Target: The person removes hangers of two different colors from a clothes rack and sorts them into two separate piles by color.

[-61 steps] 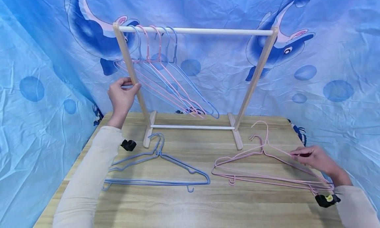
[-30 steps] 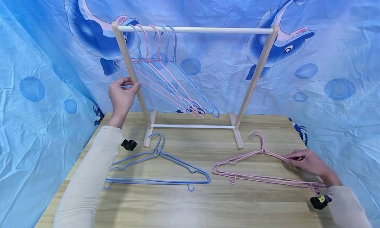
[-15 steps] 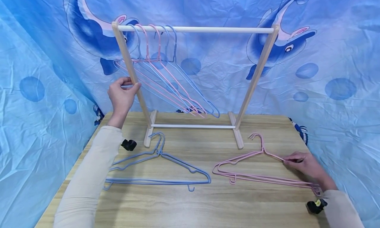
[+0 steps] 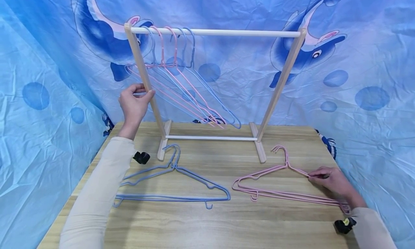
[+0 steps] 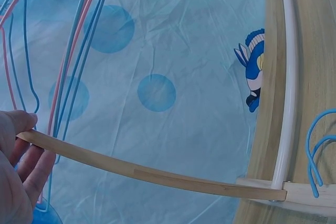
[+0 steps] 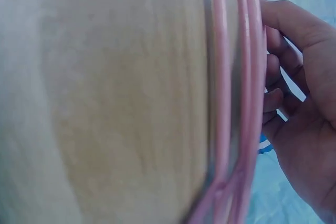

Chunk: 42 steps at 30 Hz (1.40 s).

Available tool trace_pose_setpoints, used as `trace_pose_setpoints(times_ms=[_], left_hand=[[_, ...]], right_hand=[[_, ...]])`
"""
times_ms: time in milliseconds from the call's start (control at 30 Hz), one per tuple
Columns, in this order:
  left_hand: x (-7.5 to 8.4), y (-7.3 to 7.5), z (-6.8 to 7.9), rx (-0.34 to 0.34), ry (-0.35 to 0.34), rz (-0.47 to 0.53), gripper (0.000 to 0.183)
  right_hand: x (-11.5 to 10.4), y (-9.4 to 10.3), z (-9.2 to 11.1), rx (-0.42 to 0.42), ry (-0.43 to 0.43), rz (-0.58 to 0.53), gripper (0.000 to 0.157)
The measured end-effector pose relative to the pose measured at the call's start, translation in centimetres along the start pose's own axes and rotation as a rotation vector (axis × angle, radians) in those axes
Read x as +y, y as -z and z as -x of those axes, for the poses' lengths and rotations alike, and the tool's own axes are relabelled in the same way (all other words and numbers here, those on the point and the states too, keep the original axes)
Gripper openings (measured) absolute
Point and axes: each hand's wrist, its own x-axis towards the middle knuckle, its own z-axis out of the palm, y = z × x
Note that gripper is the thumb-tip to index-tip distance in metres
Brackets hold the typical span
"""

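Note:
My left hand (image 4: pixel 133 103) pinches the left post (image 4: pixel 137 58) of a small wooden clothes rack between thumb and fingers; the left wrist view shows the same post (image 5: pixel 142 173) in that grip. On the table at right lie pink hangers (image 4: pixel 286 156), apparently two, one on top of the other. My right hand (image 4: pixel 334 183) pinches their right shoulder wire. Close up in the right wrist view, the pink wires (image 6: pixel 222 77) run beside my curled fingers; where thumb and fingertips meet the wire is partly hidden. Several pink and blue hangers (image 4: pixel 193 47) hang at the left of the white rail (image 4: pixel 243 32).
Two blue hangers (image 4: pixel 168 199) lie stacked on the wooden table (image 4: pixel 207 227) at left, partly behind my left sleeve (image 4: pixel 97 184). The rack's white lower bar (image 4: pixel 210 138) joins its two feet. A blue dolphin-print curtain (image 4: pixel 227 97) surrounds the table.
One pink hanger, raised above the other two seconds ago, has come down onto it. My right hand has moved left and slightly down with it. The left hand has stayed on the post.

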Motion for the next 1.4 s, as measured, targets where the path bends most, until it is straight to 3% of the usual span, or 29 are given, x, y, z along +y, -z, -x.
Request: trace_pose_setpoints(times_ms=[133, 267, 367, 867, 1100, 1400], left_hand=[[0.1, -0.1, 0.0, -0.003, 0.001, -0.001, 0.036], [0.2, 0.0, 0.0, -0.004, 0.002, -0.002, 0.036], [0.2, 0.0, 0.0, 0.000, 0.003, -0.002, 0.035], [-0.1, -0.2, 0.0, -0.007, -0.011, 0.056, 0.034], [-0.1, 0.0, -0.1, -0.007, -0.014, 0.065, 0.034], [-0.1, 0.0, 0.1, 0.001, -0.019, 0.046, 0.035]], right_hand=[[-1.0, 0.7, -0.6, 0.002, -0.001, 0.033, 0.015], [-2.8, 1.4, -2.2, 0.100, 0.116, 0.068, 0.015], [-4.8, 2.1, -3.7, 0.157, 0.154, 0.083, 0.016], [-16.9, 4.3, -9.5, 0.333, -0.001, -0.097, 0.034], [-22.5, 4.1, -12.4, 0.401, 0.025, -0.245, 0.036], [-27.9, 4.0, -14.9, 0.364, 0.090, -0.313, 0.034]])
